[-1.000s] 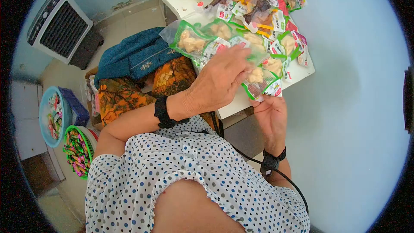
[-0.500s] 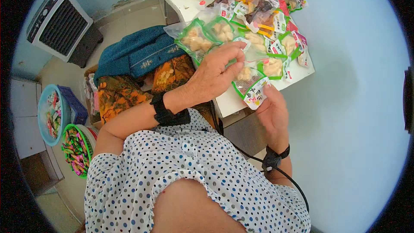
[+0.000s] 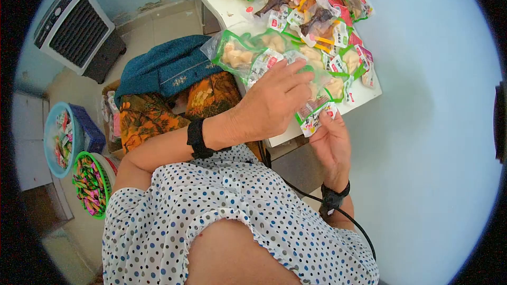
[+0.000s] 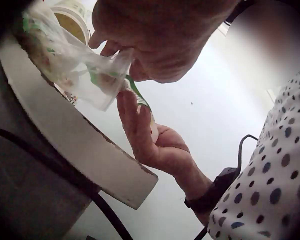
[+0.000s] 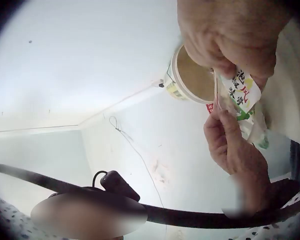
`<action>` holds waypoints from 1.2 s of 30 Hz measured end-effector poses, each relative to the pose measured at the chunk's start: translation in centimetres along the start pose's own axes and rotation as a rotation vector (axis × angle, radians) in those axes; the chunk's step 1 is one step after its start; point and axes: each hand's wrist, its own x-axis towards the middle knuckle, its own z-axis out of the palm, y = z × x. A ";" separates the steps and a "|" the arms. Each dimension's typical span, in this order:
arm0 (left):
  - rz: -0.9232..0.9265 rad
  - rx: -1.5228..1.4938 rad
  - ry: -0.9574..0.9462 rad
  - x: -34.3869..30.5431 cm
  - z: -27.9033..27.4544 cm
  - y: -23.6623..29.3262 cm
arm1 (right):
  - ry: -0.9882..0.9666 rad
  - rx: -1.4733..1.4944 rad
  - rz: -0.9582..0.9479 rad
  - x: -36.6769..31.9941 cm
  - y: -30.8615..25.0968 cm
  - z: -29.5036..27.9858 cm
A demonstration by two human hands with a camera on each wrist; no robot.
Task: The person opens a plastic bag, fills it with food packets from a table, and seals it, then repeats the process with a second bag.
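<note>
Both hands hold one clear, green-edged food packet (image 3: 307,106) over the table's near edge. My left hand (image 3: 266,103) reaches across its upper side with bent fingers; in the right wrist view the left hand (image 5: 237,155) pinches the packet's edge. My right hand (image 3: 331,142) grips the lower corner at the white printed label (image 3: 318,121), thumb on top. The right wrist view shows that label (image 5: 241,91) close under the right hand (image 5: 230,37). Beside my left hand lie more green-edged packets (image 3: 236,54) of pale food, partly covered by it.
Piled packets with red, yellow and green edges (image 3: 317,21) cover the white table (image 3: 215,0). Left of it are clothes (image 3: 158,68), an air cooler (image 3: 79,31), a blue basin (image 3: 49,142) and a green basket (image 3: 107,179). A tub (image 5: 177,75) appears in the right wrist view.
Compared with half a second ago, my left hand has shifted right over the packet, covering more of it, and my right hand is slightly lower. A label beside the left hand has come into view.
</note>
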 end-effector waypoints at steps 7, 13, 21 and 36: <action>0.045 0.048 0.031 0.1 0.0 0.3 | -0.075 0.026 0.004 -0.6 -0.5 0.8; 0.073 0.059 0.048 0.3 0.1 0.7 | -0.148 -0.010 0.052 0.5 -0.6 1.6; 0.121 0.023 0.059 0.2 0.1 0.6 | -0.202 -0.079 0.047 2.7 -0.5 2.9; 0.134 -0.116 0.038 -0.1 0.5 0.6 | 0.038 -0.225 -0.156 5.5 1.6 4.3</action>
